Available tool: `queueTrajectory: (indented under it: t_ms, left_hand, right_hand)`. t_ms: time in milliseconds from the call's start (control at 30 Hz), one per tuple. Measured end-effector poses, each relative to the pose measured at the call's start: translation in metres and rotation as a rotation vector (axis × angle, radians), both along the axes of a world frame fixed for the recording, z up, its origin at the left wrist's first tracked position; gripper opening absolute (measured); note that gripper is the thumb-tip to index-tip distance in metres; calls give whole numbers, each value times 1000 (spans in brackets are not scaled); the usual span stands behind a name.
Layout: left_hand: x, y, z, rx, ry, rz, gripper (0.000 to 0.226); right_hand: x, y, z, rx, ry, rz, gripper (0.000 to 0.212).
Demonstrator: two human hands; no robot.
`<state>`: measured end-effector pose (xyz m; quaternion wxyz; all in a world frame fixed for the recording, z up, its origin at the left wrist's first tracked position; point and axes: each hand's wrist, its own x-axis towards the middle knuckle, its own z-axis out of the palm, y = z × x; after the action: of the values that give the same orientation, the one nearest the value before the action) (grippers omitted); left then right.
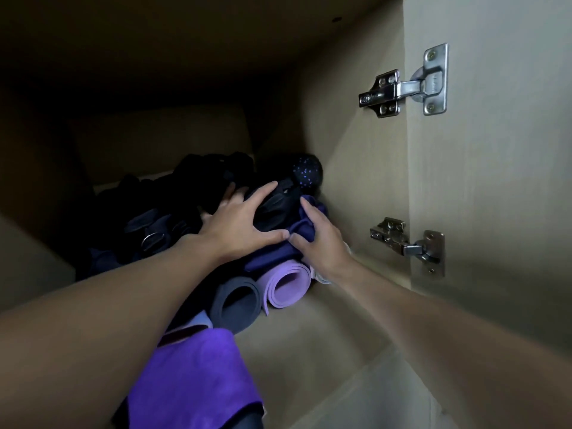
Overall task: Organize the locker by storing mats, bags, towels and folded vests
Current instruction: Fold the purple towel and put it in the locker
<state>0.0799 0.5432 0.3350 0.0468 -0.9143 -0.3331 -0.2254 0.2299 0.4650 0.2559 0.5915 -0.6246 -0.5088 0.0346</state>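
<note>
The left hand (pixel 241 224) lay spread wide on a black bag (pixel 275 205). Its fingers were straight and pressed down without gripping. The right hand (pixel 322 243) was just beside it, with the two thumbs close together. It rested on a dark purple cloth (pixel 278 255). Its pointing finger was straight, but the other fingers were hidden, so I could not tell if it held the cloth.

The bag and the cloth sat on top of a rolled lilac mat (pixel 286 283). A rolled dark grey mat (pixel 236 305) lay touching the lilac mat on its left. A bright purple towel (pixel 192 376) lay in front of the lilac mat, under the left arm. Deeper in, behind the lilac mat, was a dark round thing with blue dots (pixel 306 171). To the right of the lilac mat, a lower hinge (pixel 408 246) and an upper hinge (pixel 402 88) sat on the locker (pixel 356 181) wall.
</note>
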Motion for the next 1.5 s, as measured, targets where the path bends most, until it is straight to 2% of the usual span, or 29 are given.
queueTrajectory:
  t_ms: [133,367,467,633,867,1000,1133,1300,1400,1500]
  left_hand:
    - [0,7,-5,-35,29,-2,104]
    - [3,12,-1,-44,27,68,99]
    - [1,2,-3,-10,92,67,101]
    - [-7,-26,2,33,139,54,102]
    - [-40,-79,-4,62,60,-26,95]
    - [-64,-123,-25,43,-6,-139,86]
    - [-83,-201,-80,-139,36,-313,84]
    - [-103,-293,-174,-364,123,-467,85]
    - [-125,-342,-241,-511,260,-560,62]
    - [-155,-382,-316,-539,438,-649,58]
  right_hand:
    - [7,8,-2,-31,25,-6,77]
    - [18,21,9,-196,-71,-53,85]
    - [15,2,0,-246,-143,-98,93]
    - [0,-37,-2,-267,-116,-87,101]
    - [-32,-115,-5,-245,-59,-112,97]
    - [-63,-170,-22,-265,-14,-153,86]
    - [-98,-244,-77,-403,34,-201,90]
    - [-143,-355,-156,-549,153,-246,76]
    - [-174,-424,-211,-639,196,-258,64]
    - [-210,-489,-269,-854,250,-237,69]
